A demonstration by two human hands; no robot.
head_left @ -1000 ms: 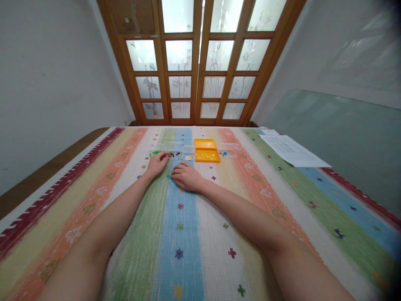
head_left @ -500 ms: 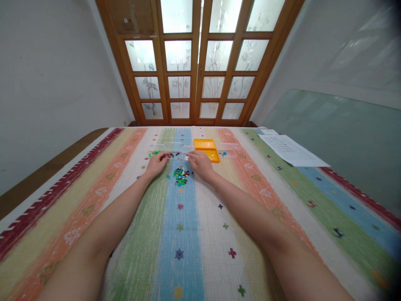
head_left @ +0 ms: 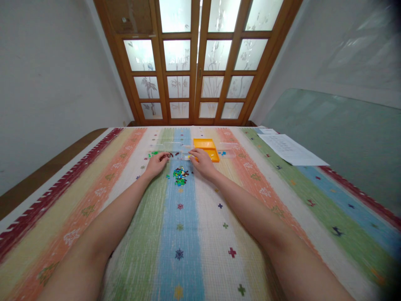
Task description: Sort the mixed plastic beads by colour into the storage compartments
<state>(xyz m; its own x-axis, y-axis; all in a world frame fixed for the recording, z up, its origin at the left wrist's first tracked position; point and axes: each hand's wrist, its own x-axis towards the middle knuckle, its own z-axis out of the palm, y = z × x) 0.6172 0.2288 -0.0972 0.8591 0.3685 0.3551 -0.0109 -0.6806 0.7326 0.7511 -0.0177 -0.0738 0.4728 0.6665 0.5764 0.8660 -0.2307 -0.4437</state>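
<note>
- Many small green, blue, brown and white pieces lie heaped on the striped-cloth-covered tabletop, nearer its far edge than its near one.
- Through my remote view, the left hand has its fingers curled beside dark brown pieces; I cannot tell whether they grasp any.
- I see the right hand with bent fingers over the left part of the open orange plastic box; any grip is hidden from me.
- Beyond the left hand is a clear plastic box.
- Small blue pieces sit right of the orange box.
- White printed paper lies by the tabletop's right edge, toward the far corner.
</note>
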